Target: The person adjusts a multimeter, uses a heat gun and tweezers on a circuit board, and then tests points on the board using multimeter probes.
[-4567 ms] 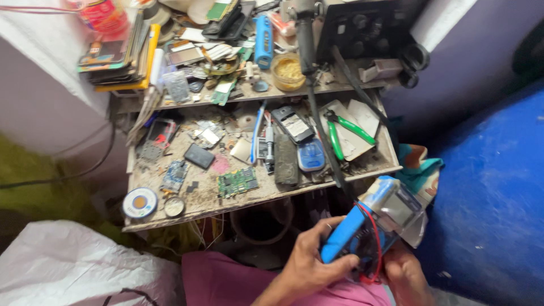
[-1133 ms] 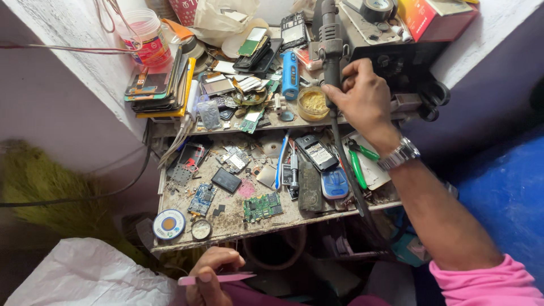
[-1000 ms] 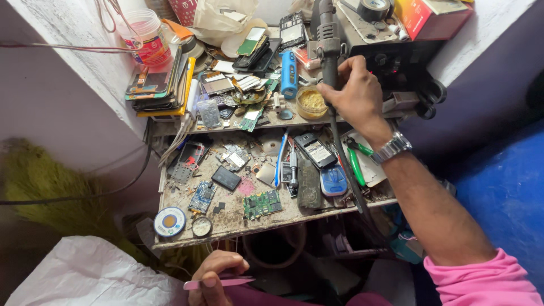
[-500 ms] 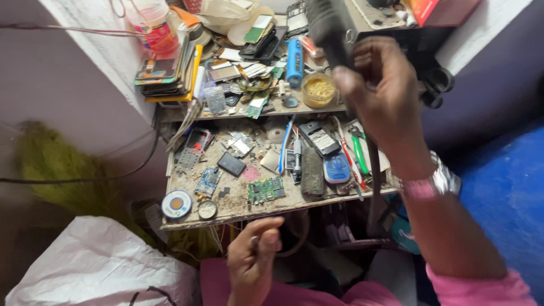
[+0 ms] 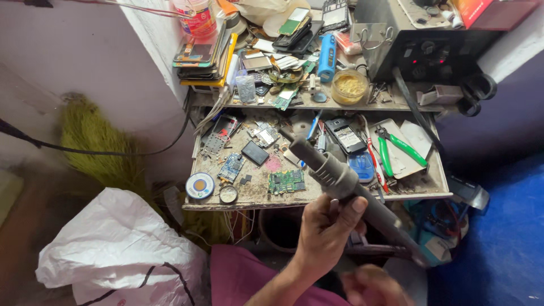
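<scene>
Left hand (image 5: 326,232) fingers (image 5: 356,205) grip grey hot-air wand (image 5: 331,173).

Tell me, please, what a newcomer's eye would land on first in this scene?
First, the grey ribbed plastic hot-air wand held up at centre by the left hand. Behind it, the cluttered wooden workbench strewn with circuit boards, with green-handled pliers at its right. A crumpled white plastic bag lies lower left.

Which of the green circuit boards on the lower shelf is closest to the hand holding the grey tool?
The rectangular green circuit board at the shelf's front edge, just above the left hand; the blue-green board lies further left.
</scene>
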